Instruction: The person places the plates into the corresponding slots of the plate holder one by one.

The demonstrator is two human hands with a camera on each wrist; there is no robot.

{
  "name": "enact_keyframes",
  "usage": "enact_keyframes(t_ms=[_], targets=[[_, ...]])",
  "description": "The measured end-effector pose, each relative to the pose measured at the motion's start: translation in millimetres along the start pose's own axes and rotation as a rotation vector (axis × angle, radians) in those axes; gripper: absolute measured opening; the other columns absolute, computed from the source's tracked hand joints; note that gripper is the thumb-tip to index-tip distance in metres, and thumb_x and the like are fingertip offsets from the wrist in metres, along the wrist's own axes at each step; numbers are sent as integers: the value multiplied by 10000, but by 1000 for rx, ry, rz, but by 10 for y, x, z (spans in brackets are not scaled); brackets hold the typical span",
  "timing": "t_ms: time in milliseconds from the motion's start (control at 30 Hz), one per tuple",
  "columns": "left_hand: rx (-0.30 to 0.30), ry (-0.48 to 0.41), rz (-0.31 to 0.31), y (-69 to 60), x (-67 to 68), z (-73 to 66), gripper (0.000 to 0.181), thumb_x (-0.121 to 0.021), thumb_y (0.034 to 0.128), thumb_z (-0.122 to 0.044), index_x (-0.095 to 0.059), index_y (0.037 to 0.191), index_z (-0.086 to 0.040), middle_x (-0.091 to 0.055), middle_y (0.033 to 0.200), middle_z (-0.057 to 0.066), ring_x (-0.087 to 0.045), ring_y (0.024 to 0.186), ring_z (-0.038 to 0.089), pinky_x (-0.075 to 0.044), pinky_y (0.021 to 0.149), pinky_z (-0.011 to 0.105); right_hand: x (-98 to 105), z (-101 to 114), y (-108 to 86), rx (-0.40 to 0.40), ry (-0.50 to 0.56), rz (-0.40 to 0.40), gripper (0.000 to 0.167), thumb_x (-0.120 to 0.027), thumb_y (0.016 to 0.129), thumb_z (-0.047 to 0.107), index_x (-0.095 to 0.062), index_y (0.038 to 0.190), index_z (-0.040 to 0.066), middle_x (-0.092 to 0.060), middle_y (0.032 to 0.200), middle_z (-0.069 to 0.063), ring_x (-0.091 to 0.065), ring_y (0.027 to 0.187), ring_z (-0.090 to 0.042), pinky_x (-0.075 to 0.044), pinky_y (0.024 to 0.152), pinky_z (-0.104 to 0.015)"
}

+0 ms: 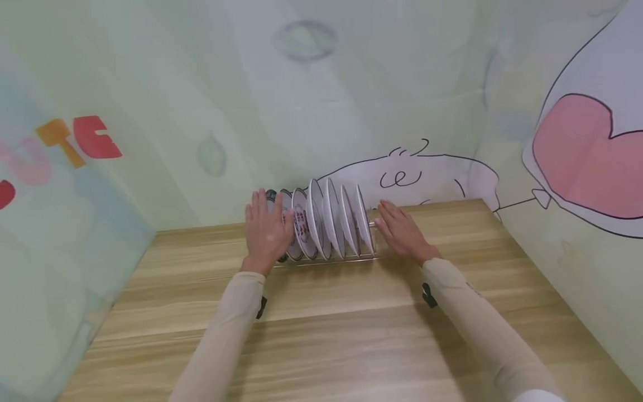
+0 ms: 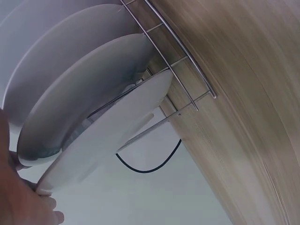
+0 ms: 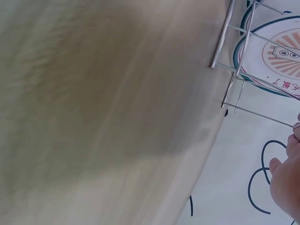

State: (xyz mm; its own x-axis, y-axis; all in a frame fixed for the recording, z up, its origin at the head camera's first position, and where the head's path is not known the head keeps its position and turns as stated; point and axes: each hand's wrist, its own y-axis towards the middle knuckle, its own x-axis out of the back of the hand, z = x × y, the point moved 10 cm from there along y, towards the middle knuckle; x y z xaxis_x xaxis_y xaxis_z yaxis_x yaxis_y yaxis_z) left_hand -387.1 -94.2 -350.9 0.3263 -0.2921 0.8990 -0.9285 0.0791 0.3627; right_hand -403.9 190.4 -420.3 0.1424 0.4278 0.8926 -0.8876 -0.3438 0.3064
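Observation:
Several round plates (image 1: 315, 220) stand on edge in a row in a wire rack (image 1: 351, 258) at the back of the table. My left hand (image 1: 268, 231) lies at the row's left end, fingers straight and slightly spread over the nearest plates. In the left wrist view its fingers (image 2: 49, 204) touch the rim of the end plate (image 2: 108, 129). At the rack's right end is my right hand (image 1: 404, 231), fingers extended and close together, beside the end wire (image 3: 267, 117). A printed plate (image 3: 281, 56) with a dark rim faces that side. The left hand hides part of the leftmost plates.
The wood-grain table (image 1: 326, 335) reaches back to a printed cloth wall (image 1: 226, 111) close behind the rack. Another cloth wall (image 1: 577, 234) borders the right side, and one more stands at the left.

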Motion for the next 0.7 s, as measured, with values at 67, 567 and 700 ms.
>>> enact_keyframes(t_ms=[67, 567, 700], targets=[[13, -8, 1, -5, -7, -7, 641, -291, 1056, -481, -283, 1570, -98, -66, 1660, 254, -41, 1548, 424, -24, 1259, 552, -5, -4, 22, 2, 3, -3, 563, -334, 1076, 299, -330, 1515, -53, -266, 1624, -230, -225, 1521, -388, -197, 1232, -570], [12, -22, -24, -28, -1, -41, 645, -291, 1053, -484, -306, 1556, -80, -97, 1656, 261, -73, 1547, 424, -64, 1261, 552, -42, 97, 122, 75, 3, 22, 520, -383, 1048, 292, -448, 1480, 10, -386, 1574, -213, -254, 1506, -420, -230, 1217, -593], [17, -15, -36, -22, 13, -23, 642, -289, 1055, -482, -310, 1553, -78, -107, 1655, 262, -83, 1547, 421, -78, 1261, 552, -43, 114, 147, 95, 3, 19, 531, -384, 1040, 290, -441, 1479, -3, -397, 1569, -208, -262, 1502, -421, -233, 1222, -574]])
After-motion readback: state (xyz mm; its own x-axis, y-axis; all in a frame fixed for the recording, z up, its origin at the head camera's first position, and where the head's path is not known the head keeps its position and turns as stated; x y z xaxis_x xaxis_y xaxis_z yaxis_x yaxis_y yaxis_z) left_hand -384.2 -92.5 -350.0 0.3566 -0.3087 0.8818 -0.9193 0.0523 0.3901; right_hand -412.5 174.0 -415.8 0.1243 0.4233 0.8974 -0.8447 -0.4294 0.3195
